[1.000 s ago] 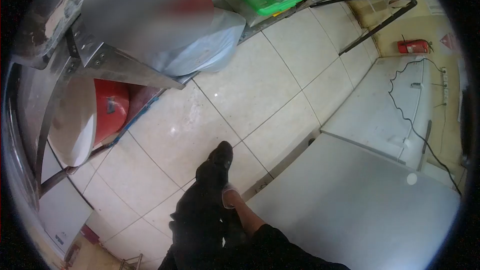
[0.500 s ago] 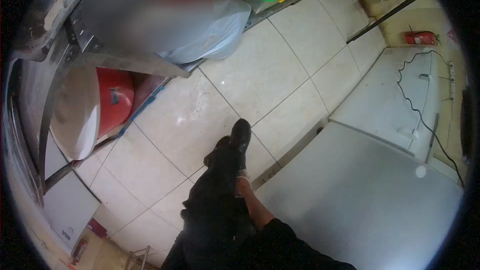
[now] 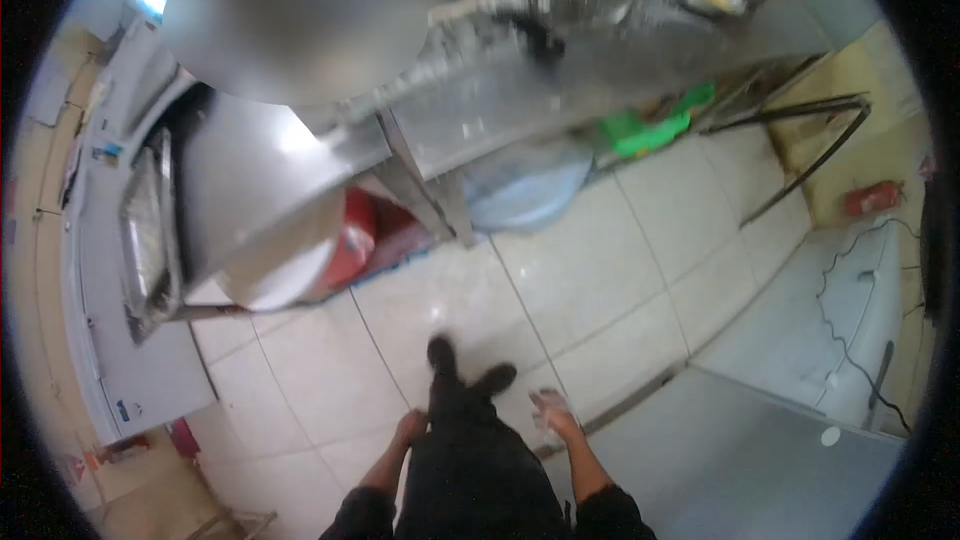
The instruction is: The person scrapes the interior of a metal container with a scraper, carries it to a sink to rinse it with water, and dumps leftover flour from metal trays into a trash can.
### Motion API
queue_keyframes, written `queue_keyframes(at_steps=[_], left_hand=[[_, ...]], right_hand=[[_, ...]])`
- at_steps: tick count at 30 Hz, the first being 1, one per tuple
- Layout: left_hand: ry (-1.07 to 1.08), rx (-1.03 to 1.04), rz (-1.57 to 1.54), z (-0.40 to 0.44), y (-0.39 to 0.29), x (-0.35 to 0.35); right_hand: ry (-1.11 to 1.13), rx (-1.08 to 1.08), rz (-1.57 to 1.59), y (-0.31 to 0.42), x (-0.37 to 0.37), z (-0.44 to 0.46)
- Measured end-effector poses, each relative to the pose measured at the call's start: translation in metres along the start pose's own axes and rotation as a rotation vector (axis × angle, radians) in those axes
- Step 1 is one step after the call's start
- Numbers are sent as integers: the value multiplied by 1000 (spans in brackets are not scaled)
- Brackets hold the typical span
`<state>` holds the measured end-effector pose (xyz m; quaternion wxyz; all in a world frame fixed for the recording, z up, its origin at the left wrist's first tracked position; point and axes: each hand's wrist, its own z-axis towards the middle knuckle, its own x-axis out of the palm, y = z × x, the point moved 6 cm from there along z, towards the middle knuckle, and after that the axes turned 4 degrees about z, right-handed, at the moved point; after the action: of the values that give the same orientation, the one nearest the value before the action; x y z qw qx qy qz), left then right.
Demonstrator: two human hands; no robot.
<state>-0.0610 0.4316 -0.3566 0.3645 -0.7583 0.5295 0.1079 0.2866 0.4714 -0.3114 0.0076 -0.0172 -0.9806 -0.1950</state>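
Beside the dark trousers, my left hand [image 3: 411, 427] hangs low over the tiled floor; its fingers are too small and blurred to make out. My right hand [image 3: 551, 411] is on the other side of the legs, in what looks like a thin clear glove. Its fingers are apart and nothing shows between them. Nearest to it is the large pale grey appliance surface [image 3: 720, 450] at the lower right. Two dark shoes [image 3: 441, 353] stand on the tiles between the hands and the counter.
A steel counter [image 3: 480, 125] runs across the top. Below it are a red container [image 3: 355, 238], a bluish-white bag [image 3: 528, 188] and a green tray [image 3: 640, 135]. A black metal frame [image 3: 815, 158] and a fire extinguisher [image 3: 872, 198] are at the right. A metal tray [image 3: 147, 230] is at the left.
The view has lifted and turned, bringing the counter top and left side into sight. My left hand has come into view, and my right hand has moved away from the legs.
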Motion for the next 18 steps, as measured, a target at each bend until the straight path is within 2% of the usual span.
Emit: queue_keyframes(at_steps=[1,2,4,6,8,10,12,13,16,18], left_hand=[[-168,-128,-37,-3,51,18],[-212,116,222,-9,72,20],[-367,-199,-198,-44,79,-24],[-381,-284,-543,-67,62,-52],[-427,-186,-627,-79,31,-74],[-381,-80,-718,-88,4,-81],[-339,-58,-819,-110,-39,-97],[-332,-45,-811,-119,-57,-107],[-338,99,-761,-160,-88,-139],[-306,72,-751,-170,-96,-157]], right_hand=[[112,-53,-19,-38,-18,24],[63,39,-93,-45,-28,17],[41,-3,-16,-47,-43,-20],[81,38,113,-42,-38,-57],[37,59,70,0,-2,-100],[-22,88,28,13,24,-118],[278,-210,54,14,63,-115],[299,-289,24,27,82,-125],[48,-383,-344,111,133,-201],[-77,-644,-624,129,135,-184]])
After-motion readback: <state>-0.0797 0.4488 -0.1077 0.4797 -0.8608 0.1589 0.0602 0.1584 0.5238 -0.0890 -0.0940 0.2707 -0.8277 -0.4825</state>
